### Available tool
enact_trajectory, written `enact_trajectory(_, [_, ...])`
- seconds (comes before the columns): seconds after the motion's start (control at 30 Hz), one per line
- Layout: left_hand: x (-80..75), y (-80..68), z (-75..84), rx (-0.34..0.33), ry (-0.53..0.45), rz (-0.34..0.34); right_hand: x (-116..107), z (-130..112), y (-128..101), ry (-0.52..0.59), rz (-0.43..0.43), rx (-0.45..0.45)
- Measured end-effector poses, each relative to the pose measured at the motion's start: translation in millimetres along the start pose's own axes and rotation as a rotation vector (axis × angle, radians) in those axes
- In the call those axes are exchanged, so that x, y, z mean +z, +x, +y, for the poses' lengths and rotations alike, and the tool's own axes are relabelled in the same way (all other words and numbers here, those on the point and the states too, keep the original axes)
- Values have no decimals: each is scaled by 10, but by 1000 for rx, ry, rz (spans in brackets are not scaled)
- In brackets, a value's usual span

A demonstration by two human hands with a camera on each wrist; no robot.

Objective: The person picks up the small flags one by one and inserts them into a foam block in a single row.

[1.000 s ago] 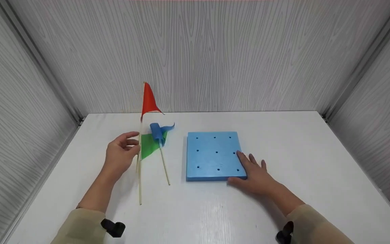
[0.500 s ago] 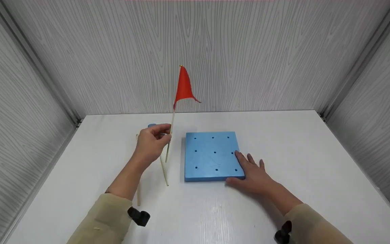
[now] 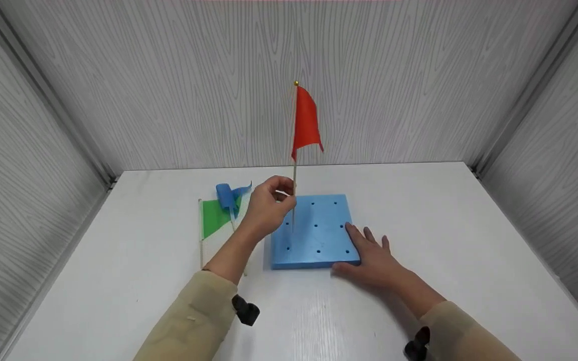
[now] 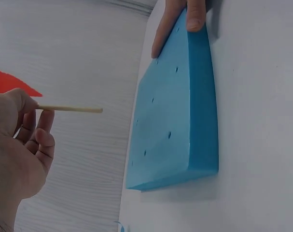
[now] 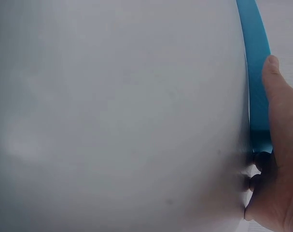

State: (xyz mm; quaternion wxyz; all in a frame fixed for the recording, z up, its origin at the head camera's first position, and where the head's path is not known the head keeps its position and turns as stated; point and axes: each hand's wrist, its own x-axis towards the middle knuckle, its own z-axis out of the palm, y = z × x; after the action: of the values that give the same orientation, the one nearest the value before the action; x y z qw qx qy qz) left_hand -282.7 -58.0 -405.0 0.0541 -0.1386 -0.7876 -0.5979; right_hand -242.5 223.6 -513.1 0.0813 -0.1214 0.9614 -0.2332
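Note:
My left hand (image 3: 268,209) pinches the thin wooden stick of a small red flag (image 3: 307,120) between thumb and fingers. The flag stands upright with a gold bead on top, and its lower end hangs over the left part of a light blue block (image 3: 326,235) with rows of small holes. In the left wrist view the stick's tip (image 4: 95,110) shows apart from the block's top. My right hand (image 3: 374,259) rests against the block's front right corner, index finger on the top face, thumb at the front side, the other fingers extended beside it.
Left of the block, a green flag (image 3: 213,216) lies on the white table (image 3: 138,250). A rolled blue flag (image 3: 225,195) lies across it, their sticks partly hidden by the left forearm. Grey wood-grain panels (image 3: 193,100) enclose the back and sides.
The left hand has lifted the red flag off the table at left and carried it right and up, over the block. The right hand has stayed on the block.

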Motion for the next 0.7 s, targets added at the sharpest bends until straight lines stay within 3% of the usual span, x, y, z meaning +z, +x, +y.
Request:
enact_trajectory(0.43, [523,148,-125,-1,-9,-31,-3,-52,7,4,-1,-7])
enact_trajectory(0.7, [734,199,-195,-16,-6,-40,38,-103,17,9,3,-15])
